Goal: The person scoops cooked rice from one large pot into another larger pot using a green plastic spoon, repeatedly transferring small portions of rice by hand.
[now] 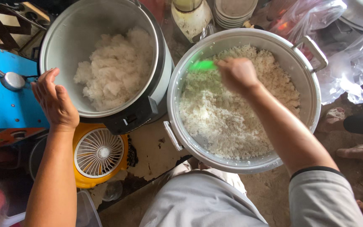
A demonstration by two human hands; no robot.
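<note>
Mid-scoop: right hand (237,75) closed around green paddle (202,65) in big rice pot (248,166), left hand (55,101) open, steadying cooker (53,29) rim; lifting rice likely next.

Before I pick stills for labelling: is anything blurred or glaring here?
Head view: the green rice paddle is smeared by motion, and the right hand holding it is slightly soft; the left hand on the rice cooker rim is sharp; the plastic bags at top right glare white.

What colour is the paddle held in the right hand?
Bright green paddle, gripped by the right hand; head view.
</note>
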